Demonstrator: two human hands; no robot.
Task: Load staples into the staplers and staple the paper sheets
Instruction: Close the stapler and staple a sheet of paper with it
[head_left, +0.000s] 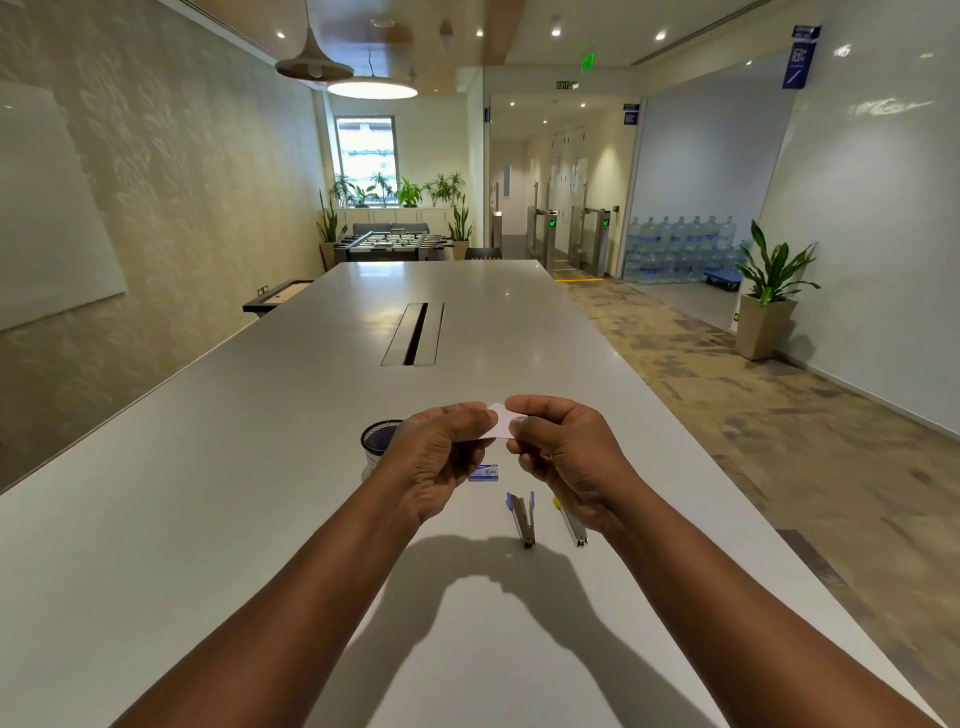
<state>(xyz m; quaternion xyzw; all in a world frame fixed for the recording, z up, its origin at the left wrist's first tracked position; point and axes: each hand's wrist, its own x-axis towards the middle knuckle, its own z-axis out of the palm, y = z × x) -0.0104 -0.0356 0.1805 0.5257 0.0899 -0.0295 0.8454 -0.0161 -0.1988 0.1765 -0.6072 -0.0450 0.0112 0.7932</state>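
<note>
Both hands are raised above the long pale grey table (260, 467), sharing one small white rectangular slip, apparently a paper sheet or staple-box part (500, 422): the left hand (441, 457) pinches its left edge and the right hand (563, 457) pinches its right edge, fingers curled. The slip is clear of the table surface. Risk: opposing pull from the two pinches could tear or crease it, and a loosened pinch would drop it among the items beneath. Directly below lie a purple-handled metal stapler, opened out (521, 517), and, just beside it, a yellow-tipped metal stapler (570, 522), partly covered by the right hand. A small blue staple box (484, 473) rests near the left hand. A black mesh cup (379, 436) stands behind the left wrist; a careless lowering of that arm could knock it.
</note>
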